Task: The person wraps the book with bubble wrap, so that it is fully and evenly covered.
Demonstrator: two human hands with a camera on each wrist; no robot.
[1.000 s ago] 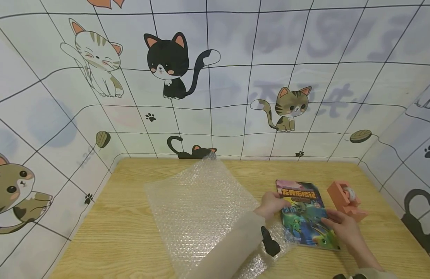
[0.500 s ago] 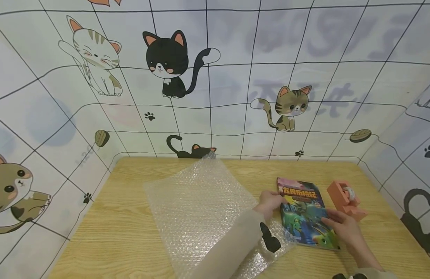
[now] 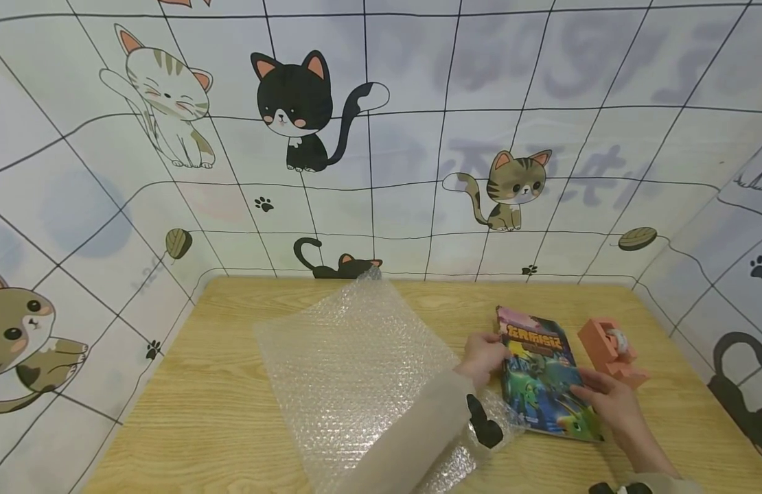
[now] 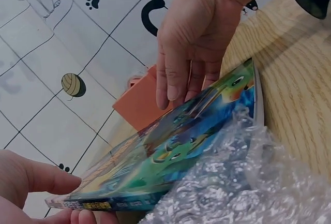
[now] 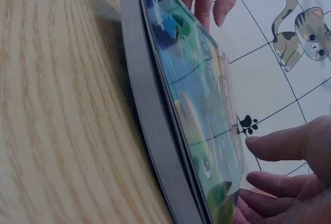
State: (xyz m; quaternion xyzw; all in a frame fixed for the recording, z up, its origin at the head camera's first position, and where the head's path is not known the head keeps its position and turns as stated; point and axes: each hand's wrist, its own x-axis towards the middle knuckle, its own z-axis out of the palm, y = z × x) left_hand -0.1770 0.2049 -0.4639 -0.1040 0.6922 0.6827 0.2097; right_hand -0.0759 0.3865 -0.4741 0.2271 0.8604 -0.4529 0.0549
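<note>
A colourful book (image 3: 539, 381) with a blue, dragon-like cover lies at the right of the table, tilted, its left side raised. My left hand (image 3: 485, 358) pinches its spine edge, thumb (image 4: 54, 177) on the cover and fingers underneath. On the opposite side, my right hand (image 3: 612, 401) touches the page edge with relaxed fingers. Its thumb (image 5: 276, 146) hangs over the cover, apart from it in the right wrist view. A sheet of bubble wrap (image 3: 350, 374) is spread to the left, its right corner against the book's lower spine.
An orange tape dispenser (image 3: 608, 351) with a roll of clear tape stands just right of the book. The wooden table (image 3: 189, 412) is bounded at the back and sides by a cloth (image 3: 406, 165) printed with cats.
The book's upper left corner has risen and shifted slightly right and away, along with my left hand. My right hand, the bubble wrap and the tape dispenser stay nearly in place.
</note>
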